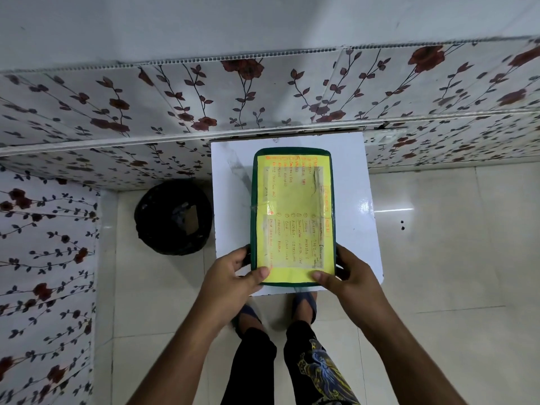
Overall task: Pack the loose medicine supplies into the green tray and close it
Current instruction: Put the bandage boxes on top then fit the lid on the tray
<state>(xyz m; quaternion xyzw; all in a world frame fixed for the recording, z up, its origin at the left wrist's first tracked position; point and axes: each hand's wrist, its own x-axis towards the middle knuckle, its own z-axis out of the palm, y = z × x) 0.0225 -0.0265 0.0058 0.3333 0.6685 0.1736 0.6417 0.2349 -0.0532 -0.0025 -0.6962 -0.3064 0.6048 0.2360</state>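
Observation:
The green tray (pixel 253 217) lies on a small white table (pixel 230 200) with its lid down. A yellow handwritten sheet (pixel 295 200) is taped over the lid and covers nearly all of it. My left hand (pixel 233 273) grips the tray's near left corner, thumb on top of the yellow sheet. My right hand (pixel 344 273) grips the near right corner the same way. No loose medicine supplies are visible; whatever is inside is hidden by the lid.
A black bin (pixel 172 217) with a dark liner stands on the floor left of the table. Floral-patterned wall panels (pixel 117 112) run behind and to the left. My feet are under the table's near edge on glossy cream tiles (pixel 438 258).

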